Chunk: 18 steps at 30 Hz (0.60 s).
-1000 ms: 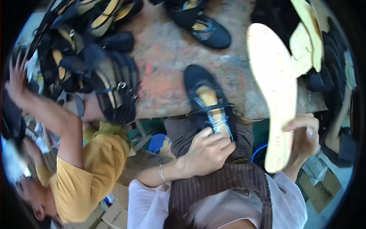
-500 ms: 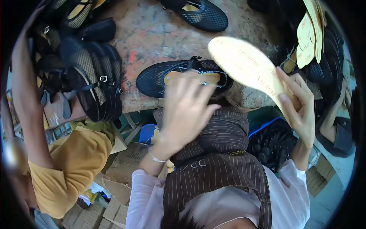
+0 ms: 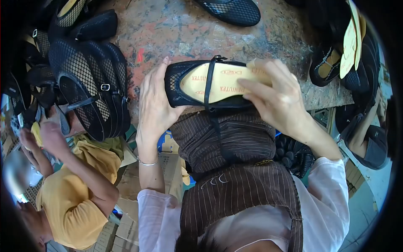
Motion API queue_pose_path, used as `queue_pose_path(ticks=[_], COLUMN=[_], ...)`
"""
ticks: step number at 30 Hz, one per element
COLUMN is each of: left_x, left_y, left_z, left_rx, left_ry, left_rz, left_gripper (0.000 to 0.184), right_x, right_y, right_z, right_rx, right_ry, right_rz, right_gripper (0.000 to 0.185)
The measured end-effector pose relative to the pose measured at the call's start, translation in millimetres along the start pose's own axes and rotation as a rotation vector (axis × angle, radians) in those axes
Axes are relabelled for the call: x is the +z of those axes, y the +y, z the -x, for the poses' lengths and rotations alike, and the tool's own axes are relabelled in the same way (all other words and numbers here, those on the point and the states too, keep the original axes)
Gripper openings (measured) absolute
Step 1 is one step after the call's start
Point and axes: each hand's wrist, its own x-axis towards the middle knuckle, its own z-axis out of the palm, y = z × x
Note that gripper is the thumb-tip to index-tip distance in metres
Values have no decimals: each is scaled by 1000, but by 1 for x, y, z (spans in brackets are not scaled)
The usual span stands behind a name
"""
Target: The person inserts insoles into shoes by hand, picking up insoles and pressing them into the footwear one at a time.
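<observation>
A black mesh strap shoe (image 3: 173,91) lies at the table's near edge, toe to the left. Inside it sits a pale yellow insole (image 3: 228,86) with red printing, its front part under the thin strap. Around the toe curls my left hand (image 3: 152,103), thumb on the near side and fingers on the far side. My right hand (image 3: 280,92) pinches the insole toward the heel, with fingers and thumb on its upper face and edge. The shoe's heel is hidden behind that hand.
Several black mesh shoes (image 3: 90,84) stand packed at the left. Another shoe (image 3: 235,11) lies at the far edge. Spare insoles (image 3: 349,46) rest upon shoes at the right. A co-worker in a yellow shirt (image 3: 73,197) sits at the left, arms raised near the shoes.
My right hand has brought the insole down and left into the shoe. My left hand has moved left and closed around the toe. The co-worker's arms have shifted.
</observation>
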Motion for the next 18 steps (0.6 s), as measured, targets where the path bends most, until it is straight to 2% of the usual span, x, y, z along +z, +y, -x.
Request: queue_pose_path(ticks=[2, 7, 10, 12, 14, 18], left_x=[1, 6, 6, 7, 7, 7], left_y=[0, -5, -5, -8, -9, -10], left_z=[1, 2, 0, 2, 2, 4], left_rx=[-2, 12, 26, 41, 47, 43], left_ry=[17, 64, 73, 81, 85, 94], left_rz=[12, 68, 69, 48, 66, 107], left_gripper=[109, 109, 109, 122, 124, 125], right_x=[3, 13, 38, 52, 61, 61], right_y=[-1, 0, -6, -6, -5, -9], right_z=[-5, -1, -16, -25, -28, -30], right_rx=[23, 35, -4, -9, -22, -3], right_ry=[49, 7, 46, 45, 72, 48], right_rz=[90, 8, -12, 12, 48, 96], right_gripper=[35, 35, 24, 22, 15, 15])
